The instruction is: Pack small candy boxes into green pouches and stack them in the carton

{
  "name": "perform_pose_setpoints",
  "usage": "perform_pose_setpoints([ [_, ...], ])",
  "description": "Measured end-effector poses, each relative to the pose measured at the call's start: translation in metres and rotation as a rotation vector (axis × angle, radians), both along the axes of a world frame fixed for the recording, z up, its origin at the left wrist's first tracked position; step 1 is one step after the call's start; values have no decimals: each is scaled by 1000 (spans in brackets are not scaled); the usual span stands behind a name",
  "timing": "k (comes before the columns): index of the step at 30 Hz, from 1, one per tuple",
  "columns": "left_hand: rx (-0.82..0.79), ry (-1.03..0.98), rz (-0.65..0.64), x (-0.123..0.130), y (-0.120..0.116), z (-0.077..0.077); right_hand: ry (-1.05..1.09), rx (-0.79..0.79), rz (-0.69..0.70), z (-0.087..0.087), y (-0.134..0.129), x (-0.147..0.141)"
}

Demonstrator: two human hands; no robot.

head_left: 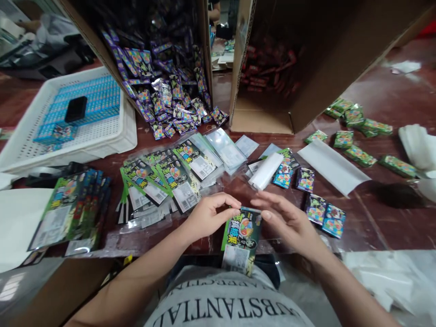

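Observation:
A printed candy packet [241, 238], black and green with a colourful round picture and a pale label, stands tilted at the table's front edge against my shirt. My left hand [213, 215] pinches its top left corner between thumb and forefinger. Near the top right corner is my right hand [284, 220], its fingers stretched out and apart, with the thumb at the packet's edge. Left of my hands lies a fanned pile of similar packets [177, 177]. To the right are small purple boxes [316, 209] and blue boxes [334, 220].
A tall carton of purple sachets [177, 100] and another carton with red packs [269, 68] stand behind. A white basket [127, 129] holds blue boxes and a phone [76, 109]. Stacked packets [57, 213] lie left; green packs [361, 155] and white paper [332, 163] lie right.

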State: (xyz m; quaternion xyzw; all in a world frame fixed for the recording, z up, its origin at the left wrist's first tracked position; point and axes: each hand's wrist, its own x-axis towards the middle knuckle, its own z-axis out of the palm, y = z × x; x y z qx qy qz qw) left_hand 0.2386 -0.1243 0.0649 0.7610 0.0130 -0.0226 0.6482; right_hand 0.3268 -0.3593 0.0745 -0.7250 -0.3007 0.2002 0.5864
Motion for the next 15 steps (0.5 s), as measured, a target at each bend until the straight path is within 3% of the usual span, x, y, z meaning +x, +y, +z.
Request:
perform_pose_setpoints([
  [4, 69, 3, -8, 3, 1, -2, -160, -143, 158, 28, 5, 23],
  [7, 101, -14, -27, 7, 0, -1, -219, -259, 329, 35, 18, 32],
  [12, 158, 2, -61, 4, 2, 9, -440, -392, 310, 38, 39, 29],
  [15, 183, 53, -44, 3, 14, -1, -526, -439, 272, 37, 42, 27],
])
